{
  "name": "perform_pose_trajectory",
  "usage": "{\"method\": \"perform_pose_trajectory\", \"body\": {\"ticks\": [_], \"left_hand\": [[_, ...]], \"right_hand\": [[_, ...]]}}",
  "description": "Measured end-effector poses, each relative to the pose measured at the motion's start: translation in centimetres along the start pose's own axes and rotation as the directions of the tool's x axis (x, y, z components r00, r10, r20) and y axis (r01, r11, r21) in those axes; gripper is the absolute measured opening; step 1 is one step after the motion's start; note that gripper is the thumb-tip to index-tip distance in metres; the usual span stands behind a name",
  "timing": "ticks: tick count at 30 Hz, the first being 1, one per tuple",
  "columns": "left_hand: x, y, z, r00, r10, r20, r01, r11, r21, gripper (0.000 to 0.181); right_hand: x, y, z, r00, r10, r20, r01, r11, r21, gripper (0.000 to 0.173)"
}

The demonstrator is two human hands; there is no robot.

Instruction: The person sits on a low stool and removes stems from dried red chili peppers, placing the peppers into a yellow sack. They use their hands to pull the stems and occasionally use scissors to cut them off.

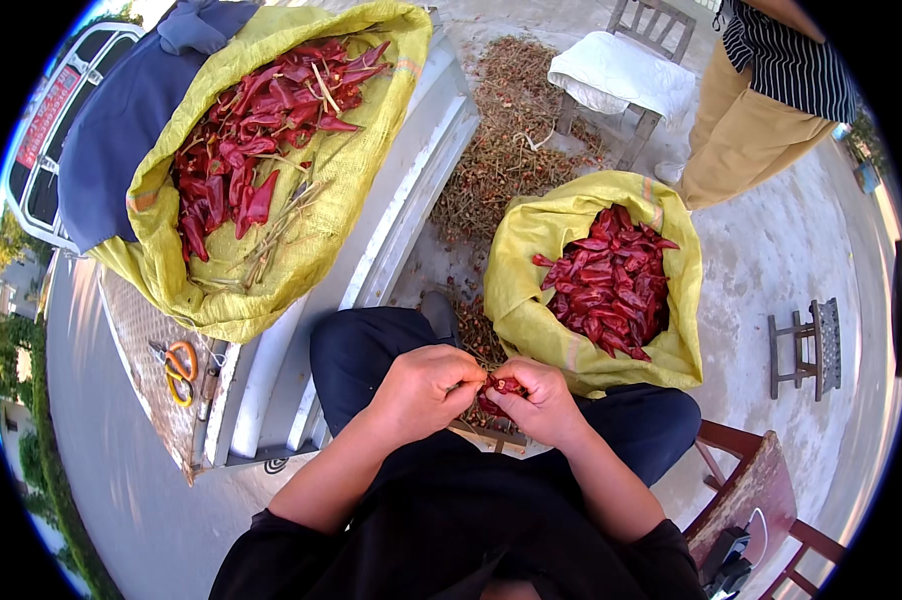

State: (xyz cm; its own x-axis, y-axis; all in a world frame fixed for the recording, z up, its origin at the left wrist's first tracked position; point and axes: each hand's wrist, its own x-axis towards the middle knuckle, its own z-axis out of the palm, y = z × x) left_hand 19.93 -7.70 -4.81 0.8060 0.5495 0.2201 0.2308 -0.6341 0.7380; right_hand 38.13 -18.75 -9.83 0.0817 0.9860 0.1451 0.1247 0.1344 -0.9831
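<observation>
My right hand (539, 403) holds a dried red chili pepper (505, 385) over my lap, its stem end turned up. The fingertips of my left hand (427, 391) pinch at that stem end, and the two hands nearly meet. Just beyond my knees stands a yellow woven sack (512, 279) with its rim rolled down, filled with red chili peppers (614, 281). To the upper left a second yellow woven sack (331, 247) lies open on a metal truck bed (413, 150). Inside it are more red chili peppers (248, 135) and some dry stalks (282, 232).
Orange-handled scissors (177, 371) lie on the truck bed's corner. Discarded stems (496, 127) cover the ground ahead. A chair with a white cloth (622, 73) and a standing person (758, 112) are beyond. A small stool (803, 349) and a wooden chair (751, 495) are to the right.
</observation>
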Motion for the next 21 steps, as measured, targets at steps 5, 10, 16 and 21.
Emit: {"method": "perform_pose_trajectory", "body": {"ticks": [5, 10, 16, 21], "left_hand": [[0.0, 0.0, 0.5, 0.999, 0.026, -0.047, -0.026, 1.000, 0.004, 0.010], [0.2, -0.3, 2.0, 0.982, 0.105, -0.155, -0.077, 0.981, 0.178, 0.021], [0.8, -0.9, 3.2, 0.939, -0.232, -0.255, 0.219, 0.972, -0.081, 0.023], [0.7, -2.4, 2.4, 0.939, -0.311, -0.147, 0.279, 0.938, -0.205, 0.018]], "right_hand": [[0.2, -0.2, -0.1, 0.998, -0.061, 0.013, 0.062, 0.993, -0.103, 0.009], [0.5, 0.2, 0.7, 0.988, -0.141, -0.070, 0.126, 0.974, -0.190, 0.011], [0.6, 0.2, 1.3, 0.965, -0.156, -0.211, 0.129, 0.982, -0.135, 0.012], [-0.3, 0.8, 0.4, 0.988, 0.109, -0.109, -0.068, 0.942, 0.329, 0.009]]}}
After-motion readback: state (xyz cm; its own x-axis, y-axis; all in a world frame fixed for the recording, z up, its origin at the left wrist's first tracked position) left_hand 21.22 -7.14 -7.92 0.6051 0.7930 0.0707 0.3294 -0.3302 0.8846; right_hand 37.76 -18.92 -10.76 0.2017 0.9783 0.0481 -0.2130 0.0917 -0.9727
